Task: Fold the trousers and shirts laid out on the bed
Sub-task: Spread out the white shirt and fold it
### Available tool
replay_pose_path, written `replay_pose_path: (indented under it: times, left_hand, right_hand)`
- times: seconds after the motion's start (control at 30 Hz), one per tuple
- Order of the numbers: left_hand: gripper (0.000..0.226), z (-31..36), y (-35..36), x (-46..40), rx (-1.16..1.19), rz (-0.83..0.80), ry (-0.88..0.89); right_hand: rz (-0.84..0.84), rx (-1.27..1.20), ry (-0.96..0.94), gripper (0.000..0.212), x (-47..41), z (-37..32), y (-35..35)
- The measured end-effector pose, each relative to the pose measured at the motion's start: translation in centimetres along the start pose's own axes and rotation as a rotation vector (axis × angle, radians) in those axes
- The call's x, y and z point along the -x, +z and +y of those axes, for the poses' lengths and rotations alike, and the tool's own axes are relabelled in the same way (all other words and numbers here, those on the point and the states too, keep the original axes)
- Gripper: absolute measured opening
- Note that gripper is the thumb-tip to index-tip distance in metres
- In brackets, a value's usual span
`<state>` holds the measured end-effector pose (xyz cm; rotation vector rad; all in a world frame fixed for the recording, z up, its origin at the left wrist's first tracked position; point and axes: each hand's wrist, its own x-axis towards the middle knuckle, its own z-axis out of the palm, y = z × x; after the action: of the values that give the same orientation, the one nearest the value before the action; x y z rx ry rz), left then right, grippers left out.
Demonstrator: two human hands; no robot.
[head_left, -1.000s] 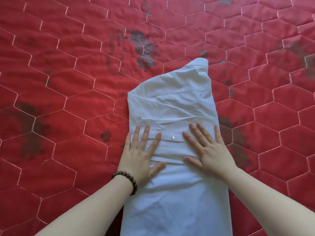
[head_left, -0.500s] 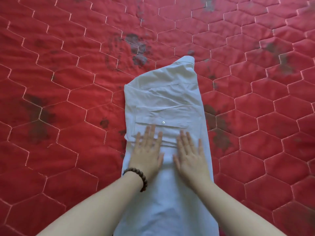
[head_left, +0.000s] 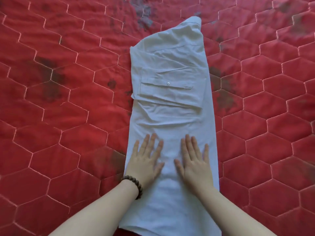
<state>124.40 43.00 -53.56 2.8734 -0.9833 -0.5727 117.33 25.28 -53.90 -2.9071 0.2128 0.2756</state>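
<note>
A pale blue-white shirt (head_left: 170, 103) lies on the bed as a long narrow strip, its sides folded in and a buttoned cuff lying across its middle. Its collar end points away from me. My left hand (head_left: 144, 160), with a bead bracelet at the wrist, presses flat on the lower part of the strip. Beside it, my right hand (head_left: 194, 160) presses flat too, fingers straight and spread. Neither hand holds any cloth. The shirt's near hem runs between my forearms at the bottom of the view.
A red quilted bedspread (head_left: 68, 116) with a hexagon stitch pattern and dark stains covers the whole bed around the shirt. No other garment is in view.
Both hands have slid along the shirt toward me, from the cuff area down to the lower part, still flat on the cloth.
</note>
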Motion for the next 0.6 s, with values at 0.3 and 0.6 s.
replay_pose_path:
  times: [0.3, 0.6]
  left_hand:
    - [0.053, -3.9, 1.5, 7.7, -0.071, -0.009, 0.31]
    - [0.071, -8.2, -0.2, 8.7, -0.057, 0.097, 0.324]
  right_hand:
    - [-0.053, 0.05, -0.068, 0.054, 9.4, 2.7, 0.0]
    - [-0.111, 0.244, -0.133, 0.096, 10.5, 7.2, -3.6]
